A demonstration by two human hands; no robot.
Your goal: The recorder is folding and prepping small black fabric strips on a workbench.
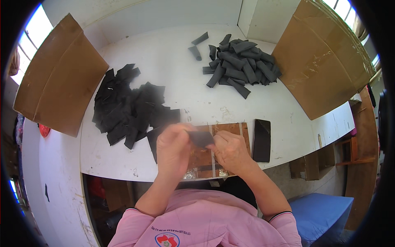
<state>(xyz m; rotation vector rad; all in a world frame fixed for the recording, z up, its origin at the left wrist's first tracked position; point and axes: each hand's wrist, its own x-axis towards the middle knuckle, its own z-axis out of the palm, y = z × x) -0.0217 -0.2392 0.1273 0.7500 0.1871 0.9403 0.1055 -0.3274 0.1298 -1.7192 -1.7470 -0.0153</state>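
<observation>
A small piece of black fabric (200,138) is held between the person's two hands, just above the near edge of the white tabletop (173,70) and over a brown wooden board (230,128) that lies flat there. The left hand (173,148) has its grip closed on the left end of the piece, thumb and fingers curled round it; the right hand (230,151) pinches the right end, fingers bent in tight against the cloth. The piece looks partly rolled or folded, though the hands cover too much of it to be sure. Strips of pale tape cross the board, and a bit of crumpled silver foil (190,175) shows at its near edge beneath the left wrist. Just to the right of the board lies a flat black rectangular slab (261,140), near the right hand but apart from it. To the left of the hands, close to the left one, a loose heap of flat black fabric pieces (129,103) spreads over the tabletop. Farther back and to the right, well apart from the hands, sits a pile of dark grey rolled pieces (238,66), a few strays lying beside it. Large sheets of brown cardboard (61,78) stand propped at the left and right ends of the tabletop. The person wears pink sleeves (197,226).
</observation>
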